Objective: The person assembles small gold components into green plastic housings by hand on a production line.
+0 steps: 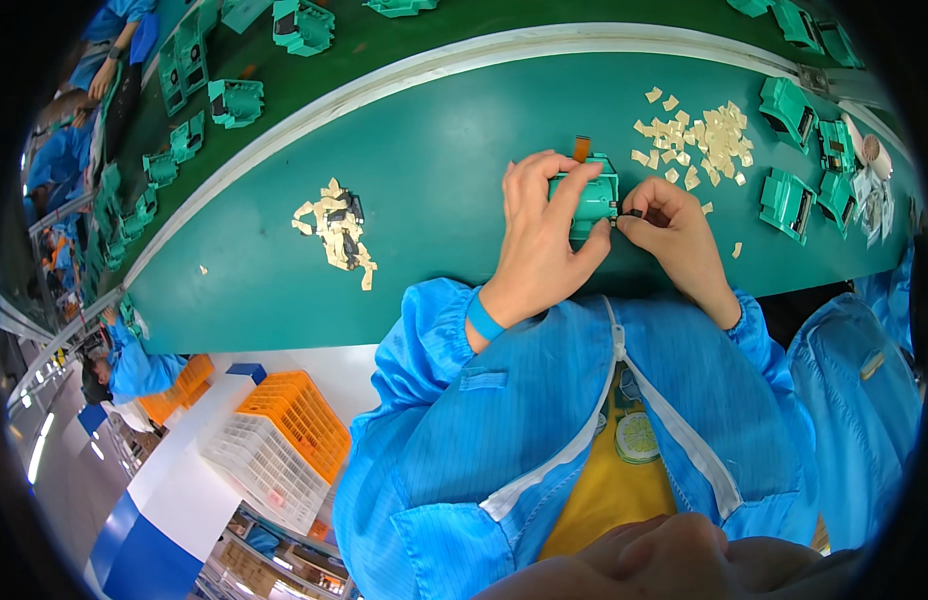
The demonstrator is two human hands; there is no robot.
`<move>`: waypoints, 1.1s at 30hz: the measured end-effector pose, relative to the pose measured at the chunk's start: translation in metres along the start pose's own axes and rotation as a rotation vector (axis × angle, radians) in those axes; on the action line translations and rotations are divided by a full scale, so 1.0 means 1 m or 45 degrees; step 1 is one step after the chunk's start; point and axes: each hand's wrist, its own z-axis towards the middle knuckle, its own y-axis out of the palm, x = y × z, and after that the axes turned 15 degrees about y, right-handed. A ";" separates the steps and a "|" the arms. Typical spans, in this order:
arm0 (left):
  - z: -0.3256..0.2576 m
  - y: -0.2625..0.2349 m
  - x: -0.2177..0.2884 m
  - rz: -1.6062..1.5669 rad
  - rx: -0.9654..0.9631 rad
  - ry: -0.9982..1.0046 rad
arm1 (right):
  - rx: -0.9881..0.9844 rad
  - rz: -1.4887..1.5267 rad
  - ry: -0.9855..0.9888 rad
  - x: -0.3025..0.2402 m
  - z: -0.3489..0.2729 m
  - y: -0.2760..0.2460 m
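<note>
My left hand (532, 235) is closed around a teal-green plastic housing (597, 200) on the green bench in front of my chest. From the housing's far edge an orange-brown ribbon cable (582, 149) sticks up. My right hand (674, 240) is at the housing's right side, thumb and forefinger pinched together. Between those fingertips shows a small dark part (634, 213), close against the housing; its exact kind is too small to make out. The palm and fingers of my left hand hide much of the housing's left side.
Small pale-yellow pieces (722, 140) lie scattered beyond my right hand. Several green housings (787, 205) stand at the right, beside clear bags (872, 205). Yellow strips mixed with black parts (342, 235) form a heap at left. Past the white rail (434, 72), more housings (236, 103) sit on a green belt.
</note>
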 end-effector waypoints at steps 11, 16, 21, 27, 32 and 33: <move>0.002 0.000 0.004 0.029 -0.029 -0.007 | 0.027 -0.091 0.026 -0.004 -0.002 -0.003; 0.003 0.001 0.000 0.040 -0.058 -0.042 | 0.097 -0.265 0.053 -0.012 -0.004 -0.006; 0.002 0.001 0.002 0.060 -0.077 -0.063 | 0.337 -0.576 0.018 -0.025 -0.022 -0.004; 0.002 0.003 0.004 0.064 -0.080 -0.055 | 0.514 -0.659 -0.144 -0.017 -0.021 -0.004; 0.001 0.005 0.003 0.089 -0.071 -0.045 | 0.202 -0.339 0.038 -0.015 -0.015 -0.013; 0.002 0.004 0.003 0.088 -0.071 -0.046 | 0.199 -0.337 0.040 -0.015 -0.013 -0.014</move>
